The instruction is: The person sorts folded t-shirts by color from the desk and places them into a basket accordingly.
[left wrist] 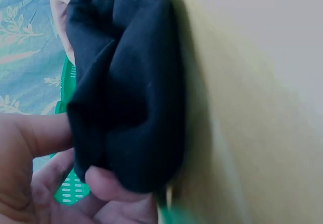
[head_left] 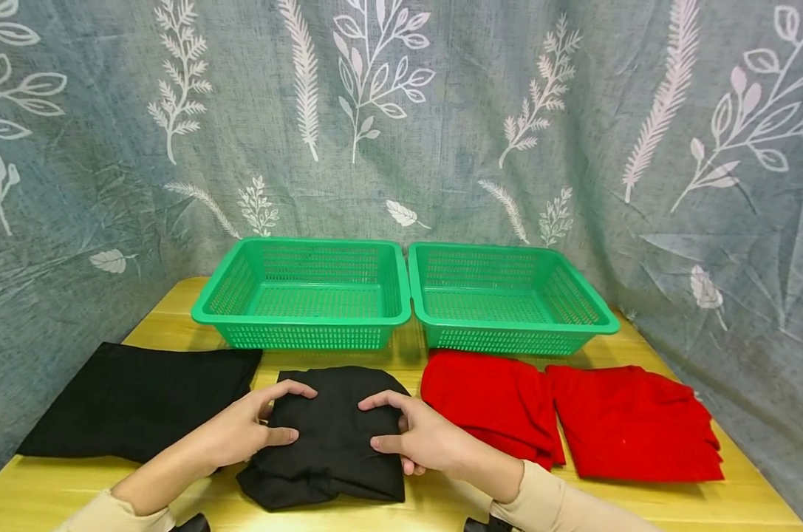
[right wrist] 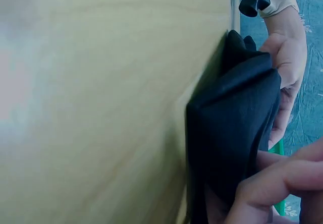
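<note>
A folded black cloth (head_left: 337,443) lies bunched at the front middle of the wooden table, with soft creases along its near edge. My left hand (head_left: 244,432) grips its left side, thumb and forefinger spread over the top. On the right side my right hand (head_left: 424,436) holds it in the same way, some fingers tucked below the edge. In the left wrist view a fingertip (left wrist: 108,183) shows under the fold of the cloth (left wrist: 136,88). The right wrist view shows the cloth (right wrist: 229,128) between both hands, its edge raised in a fold.
Another black cloth (head_left: 142,403) lies flat at the left. Two folded red cloths, one nearer (head_left: 487,403) and one farther right (head_left: 634,425), lie at the right. Behind stand two green baskets, left (head_left: 301,321) and right (head_left: 514,326), before a leaf-patterned curtain (head_left: 461,148).
</note>
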Tool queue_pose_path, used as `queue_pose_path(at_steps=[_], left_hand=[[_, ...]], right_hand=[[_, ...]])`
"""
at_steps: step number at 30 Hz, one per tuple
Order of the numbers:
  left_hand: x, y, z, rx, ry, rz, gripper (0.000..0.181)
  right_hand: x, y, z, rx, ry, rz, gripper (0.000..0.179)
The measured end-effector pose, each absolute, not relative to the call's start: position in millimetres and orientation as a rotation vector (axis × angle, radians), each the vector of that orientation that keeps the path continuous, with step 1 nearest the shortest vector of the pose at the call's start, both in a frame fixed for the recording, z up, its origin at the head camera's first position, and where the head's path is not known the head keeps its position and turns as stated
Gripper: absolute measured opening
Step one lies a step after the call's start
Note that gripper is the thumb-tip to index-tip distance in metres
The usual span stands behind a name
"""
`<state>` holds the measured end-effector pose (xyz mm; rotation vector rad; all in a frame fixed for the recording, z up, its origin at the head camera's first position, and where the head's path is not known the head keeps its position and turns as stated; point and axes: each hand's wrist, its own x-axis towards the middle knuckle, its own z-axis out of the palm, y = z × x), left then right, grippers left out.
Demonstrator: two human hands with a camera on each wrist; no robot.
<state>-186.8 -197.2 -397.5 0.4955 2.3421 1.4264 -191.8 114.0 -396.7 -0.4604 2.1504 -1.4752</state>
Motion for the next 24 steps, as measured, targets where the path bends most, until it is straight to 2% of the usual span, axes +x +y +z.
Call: queue_pose_path(at_steps=[10,24], left_hand=[[-183,-198,-399,0.426,2.288,1.556,0.056],[-180,-204,-380,0.542,2.304,1.611,0.054]], right_hand=[[-188,113,-397,-0.405,2.146,-1.546,0.047],[-184,117,-381,-0.433,2.152,-1.572,0.049]])
